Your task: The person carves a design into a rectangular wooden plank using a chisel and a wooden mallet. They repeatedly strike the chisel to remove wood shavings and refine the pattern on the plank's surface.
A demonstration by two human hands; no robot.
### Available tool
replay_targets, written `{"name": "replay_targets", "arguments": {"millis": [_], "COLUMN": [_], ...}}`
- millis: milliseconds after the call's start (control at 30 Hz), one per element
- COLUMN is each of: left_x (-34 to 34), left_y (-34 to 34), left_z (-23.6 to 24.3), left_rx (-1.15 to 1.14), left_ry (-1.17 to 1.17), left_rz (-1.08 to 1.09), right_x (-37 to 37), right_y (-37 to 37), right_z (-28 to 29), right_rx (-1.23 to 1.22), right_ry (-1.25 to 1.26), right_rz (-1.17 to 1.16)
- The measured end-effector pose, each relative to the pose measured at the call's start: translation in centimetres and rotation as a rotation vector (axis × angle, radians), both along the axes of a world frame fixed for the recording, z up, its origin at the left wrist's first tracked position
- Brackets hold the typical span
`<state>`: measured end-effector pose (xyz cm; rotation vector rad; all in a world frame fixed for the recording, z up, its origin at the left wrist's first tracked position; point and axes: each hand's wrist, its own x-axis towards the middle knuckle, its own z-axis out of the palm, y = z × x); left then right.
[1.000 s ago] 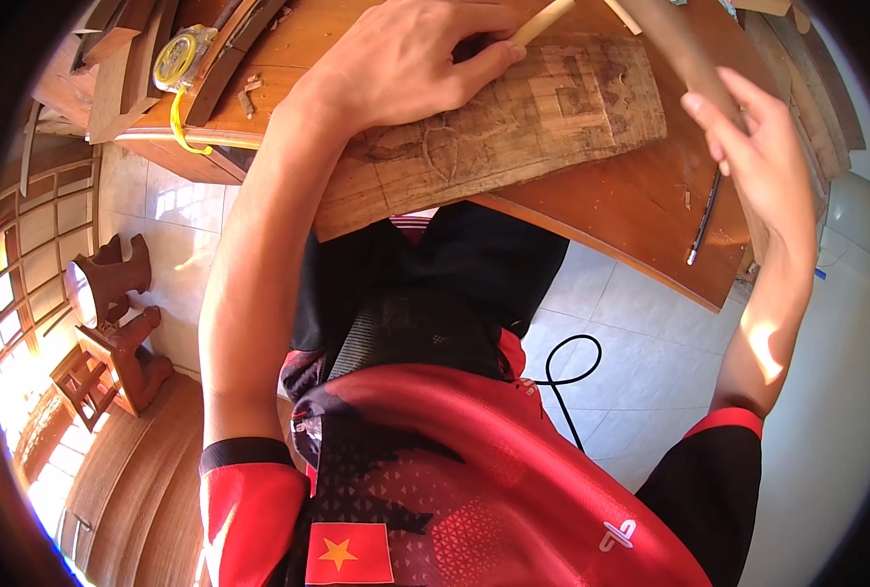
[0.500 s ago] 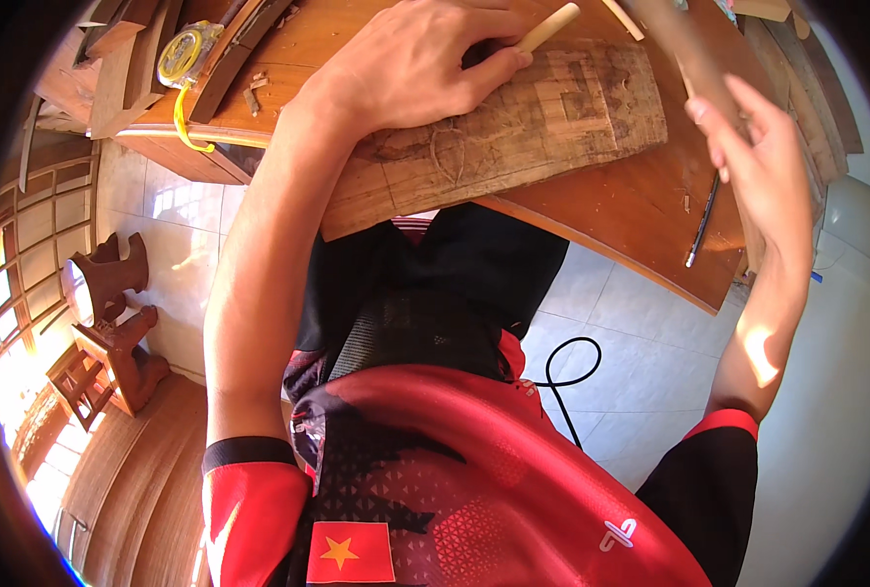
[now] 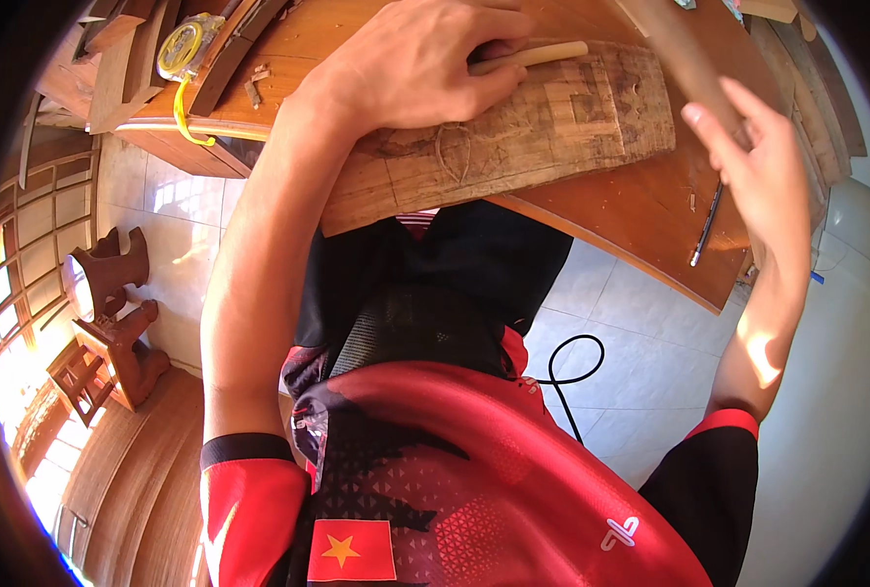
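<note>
A thick brown board [image 3: 533,137] with outlines cut into its face lies across the near table edge, partly overhanging my lap. My left hand [image 3: 425,64] rests over its far side, closed round a pale, round wooden tool handle [image 3: 548,54]. The handle's free end points right; whatever is at its other end is hidden under my hand. To the right of the board, my right hand [image 3: 763,152] grips a brown wooden stick [image 3: 685,54], blurred by motion and slanting up to the left. Its far end runs out of view.
A pencil [image 3: 706,230] lies on the brown table [image 3: 631,210] below my right hand. At the left are a yellow tape measure [image 3: 183,49], small wood chips [image 3: 252,90] and dark wood strips [image 3: 234,59]. More boards [image 3: 807,88] stand at the right. A black cable [image 3: 552,370] loops over the floor.
The pale handle has tipped down from a steeper slant and now lies nearly level. The board has shifted slightly right. The wooden stick has changed its slant a little in my right hand.
</note>
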<state>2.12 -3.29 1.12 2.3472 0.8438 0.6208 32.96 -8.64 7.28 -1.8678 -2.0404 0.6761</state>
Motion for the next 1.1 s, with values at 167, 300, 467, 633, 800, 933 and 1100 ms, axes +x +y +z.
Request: {"name": "replay_targets", "arguments": {"millis": [167, 300, 467, 633, 800, 933, 1100], "left_x": [0.2, -0.5, -1.3, -4.4, -7.3, -7.0, -6.8], "left_y": [0.8, 1.5, 1.1, -0.6, -3.5, -5.1, -6.3], "left_z": [-2.1, -1.4, -0.6, 0.1, 0.0, 0.4, -0.7], "left_rx": [-0.005, -0.025, -0.391, -0.372, -0.445, -0.482, -0.502], "left_ry": [-0.175, -0.258, -0.416, -0.506, -0.479, -0.488, -0.598], "left_rz": [0.022, 0.099, 0.261, 0.296, 0.447, 0.548, 0.594], "right_x": [0.4, 0.5, -1.3, -2.8, -3.6, -3.6, -4.4], "right_y": [-0.1, -1.1, -2.7, -5.5, -5.2, -4.0, -1.9], "right_z": [0.9, -0.7, -0.2, -1.7, -3.3, -2.7, -1.4], "right_rx": [-0.048, -0.024, -0.104, -0.064, -0.028, 0.11, 0.163], "right_ry": [0.057, 0.072, 0.166, 0.076, -0.049, -0.129, -0.09], "right_rz": [-0.211, -0.203, -0.228, -0.135, -0.043, -0.014, 0.096]}}
